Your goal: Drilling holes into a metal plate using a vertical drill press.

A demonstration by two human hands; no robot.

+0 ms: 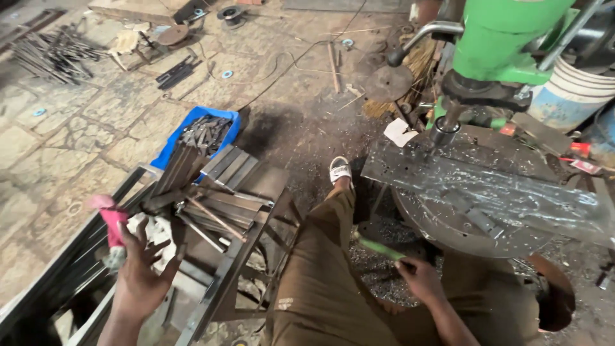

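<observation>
My left hand (142,272) is raised at the lower left with fingers spread, and a pink-handled brush (114,225) sits between its thumb and fingers. My right hand (419,277) is closed around a green handle (379,248) below the round table of a green drill press (496,45). A long wet steel plate (493,186) lies across that table under the drill chuck (444,131). My brown-trousered leg (323,269) stretches forward between the two hands, foot in a white sandal (339,169).
A metal rack (230,198) to my left holds flat steel strips, and a blue crate (204,131) of small metal pieces stands behind it. Metal rods (54,54) lie at the far left. A white bucket (570,93) stands by the press. Metal shavings cover the floor.
</observation>
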